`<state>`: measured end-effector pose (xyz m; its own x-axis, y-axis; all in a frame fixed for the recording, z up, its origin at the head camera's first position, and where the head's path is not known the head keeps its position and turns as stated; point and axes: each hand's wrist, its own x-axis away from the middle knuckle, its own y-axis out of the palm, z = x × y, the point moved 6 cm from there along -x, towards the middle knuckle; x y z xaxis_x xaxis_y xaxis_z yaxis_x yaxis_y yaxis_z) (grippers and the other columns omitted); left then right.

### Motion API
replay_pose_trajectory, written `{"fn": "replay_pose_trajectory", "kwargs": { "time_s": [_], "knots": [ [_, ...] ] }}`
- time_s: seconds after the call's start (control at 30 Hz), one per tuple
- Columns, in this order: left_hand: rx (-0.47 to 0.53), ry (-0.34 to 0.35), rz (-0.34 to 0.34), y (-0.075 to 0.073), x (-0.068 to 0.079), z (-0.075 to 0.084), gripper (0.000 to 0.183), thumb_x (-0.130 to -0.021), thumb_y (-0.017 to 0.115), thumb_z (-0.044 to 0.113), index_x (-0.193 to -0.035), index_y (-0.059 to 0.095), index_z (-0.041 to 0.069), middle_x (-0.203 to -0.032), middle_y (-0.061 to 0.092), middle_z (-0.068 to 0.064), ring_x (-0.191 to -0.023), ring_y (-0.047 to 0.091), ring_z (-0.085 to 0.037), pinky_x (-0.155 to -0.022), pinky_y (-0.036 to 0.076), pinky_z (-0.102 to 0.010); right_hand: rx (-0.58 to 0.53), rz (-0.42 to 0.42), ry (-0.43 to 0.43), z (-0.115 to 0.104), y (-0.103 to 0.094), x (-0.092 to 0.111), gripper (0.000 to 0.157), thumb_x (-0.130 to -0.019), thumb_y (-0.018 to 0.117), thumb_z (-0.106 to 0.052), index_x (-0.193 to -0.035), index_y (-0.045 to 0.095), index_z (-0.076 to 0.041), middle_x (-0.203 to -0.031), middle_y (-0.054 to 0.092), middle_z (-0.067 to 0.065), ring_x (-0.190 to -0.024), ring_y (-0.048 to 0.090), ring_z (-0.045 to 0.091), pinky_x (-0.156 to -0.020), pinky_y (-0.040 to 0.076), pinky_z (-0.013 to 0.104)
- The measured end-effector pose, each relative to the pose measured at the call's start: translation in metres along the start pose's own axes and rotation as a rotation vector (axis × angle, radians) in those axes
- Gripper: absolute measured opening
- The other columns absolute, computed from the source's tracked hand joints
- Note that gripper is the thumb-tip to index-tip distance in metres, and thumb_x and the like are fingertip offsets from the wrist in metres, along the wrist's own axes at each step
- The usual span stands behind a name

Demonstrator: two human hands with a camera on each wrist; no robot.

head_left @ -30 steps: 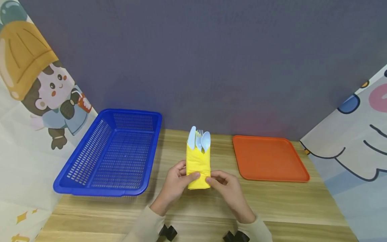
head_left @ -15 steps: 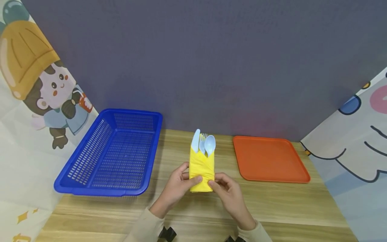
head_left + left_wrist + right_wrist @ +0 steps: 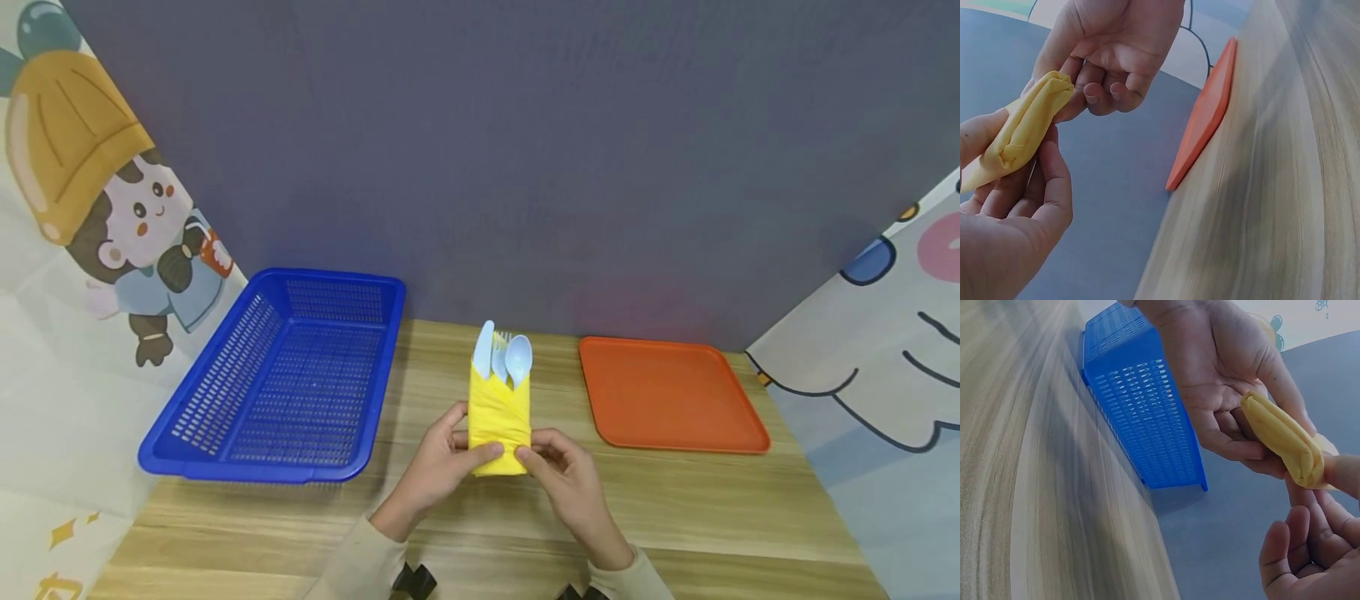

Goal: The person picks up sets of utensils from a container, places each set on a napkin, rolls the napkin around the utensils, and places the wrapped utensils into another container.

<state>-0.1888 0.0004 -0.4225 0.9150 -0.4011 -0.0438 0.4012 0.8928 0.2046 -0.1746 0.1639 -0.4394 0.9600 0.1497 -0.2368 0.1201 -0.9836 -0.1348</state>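
A folded yellow napkin stands upright between both hands, above the table. Out of its top stick a light-blue plastic knife, a fork and a spoon; their handles are hidden inside. My left hand pinches the lower left edge, thumb in front and fingers behind. At the lower right edge my right hand pinches it the same way. In the left wrist view the folded bottom end of the napkin shows between the hands.
A blue perforated plastic basket stands on the wooden table at the left. An orange tray lies at the right. Behind the table rises a grey wall, with printed cartoon sheets on both sides.
Over the second, the napkin with its cutlery has shifted slightly right and down in the head view. Both hands keep their hold, and the last half second shows hardly any movement.
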Motion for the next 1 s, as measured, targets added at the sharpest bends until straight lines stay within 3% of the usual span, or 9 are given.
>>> {"fn": "replay_pose_trajectory", "kwargs": {
  "time_s": [0.27, 0.57, 0.7, 0.83, 0.9, 1.0],
  "knots": [
    [-0.011, -0.006, 0.021, 0.003, -0.001, 0.005, 0.049, -0.082, 0.068, 0.005, -0.126, 0.045, 0.004, -0.093, 0.067, -0.016, -0.080, 0.066, -0.028, -0.069, 0.054, -0.039, 0.001, 0.002, -0.039, -0.002, -0.001, -0.001, 0.013, -0.087, 0.063, -0.008, -0.098, 0.064, -0.002, -0.087, 0.063, 0.013, -0.072, 0.059, 0.019, -0.061, 0.053, 0.034],
    [-0.130, 0.016, 0.074, 0.003, 0.002, 0.014, 0.048, -0.082, 0.069, 0.009, -0.123, 0.046, 0.005, -0.091, 0.068, -0.011, -0.078, 0.066, -0.024, -0.066, 0.054, -0.037, -0.022, 0.013, 0.051, -0.003, 0.001, -0.001, 0.018, -0.086, 0.065, -0.018, -0.099, 0.065, -0.006, -0.091, 0.064, 0.012, -0.077, 0.062, 0.025, -0.065, 0.053, 0.037],
    [-0.187, 0.006, 0.070, -0.003, 0.000, 0.021, 0.050, -0.082, 0.070, 0.013, -0.124, 0.045, 0.006, -0.090, 0.068, -0.010, -0.077, 0.066, -0.023, -0.064, 0.054, -0.036, -0.028, -0.011, 0.005, -0.009, 0.000, -0.003, 0.018, -0.091, 0.059, -0.015, -0.104, 0.063, -0.004, -0.094, 0.063, 0.016, -0.080, 0.061, 0.025, -0.066, 0.053, 0.037],
    [-0.269, -0.017, 0.077, -0.025, -0.005, 0.041, 0.051, -0.080, 0.072, 0.018, -0.122, 0.045, 0.007, -0.087, 0.068, -0.011, -0.074, 0.066, -0.023, -0.062, 0.054, -0.035, -0.046, -0.023, -0.046, -0.013, -0.004, -0.003, 0.020, -0.096, 0.049, -0.010, -0.107, 0.060, 0.002, -0.095, 0.062, 0.021, -0.081, 0.058, 0.023, -0.067, 0.051, 0.038],
    [-0.329, -0.033, 0.092, -0.045, -0.007, 0.059, 0.051, -0.080, 0.072, 0.018, -0.122, 0.044, 0.006, -0.086, 0.067, -0.012, -0.074, 0.066, -0.024, -0.063, 0.054, -0.036, -0.044, -0.028, -0.042, -0.012, -0.006, -0.001, 0.021, -0.097, 0.047, -0.010, -0.107, 0.059, 0.002, -0.096, 0.062, 0.020, -0.082, 0.058, 0.022, -0.068, 0.051, 0.038],
    [-0.430, -0.082, 0.119, -0.086, -0.013, 0.084, 0.051, -0.082, 0.070, 0.019, -0.122, 0.042, 0.003, -0.090, 0.066, -0.014, -0.078, 0.065, -0.024, -0.068, 0.052, -0.036, -0.019, -0.022, -0.026, -0.008, -0.011, 0.001, 0.021, -0.097, 0.046, -0.011, -0.106, 0.060, 0.001, -0.095, 0.063, 0.017, -0.082, 0.058, 0.021, -0.067, 0.051, 0.036]
  ]
}}
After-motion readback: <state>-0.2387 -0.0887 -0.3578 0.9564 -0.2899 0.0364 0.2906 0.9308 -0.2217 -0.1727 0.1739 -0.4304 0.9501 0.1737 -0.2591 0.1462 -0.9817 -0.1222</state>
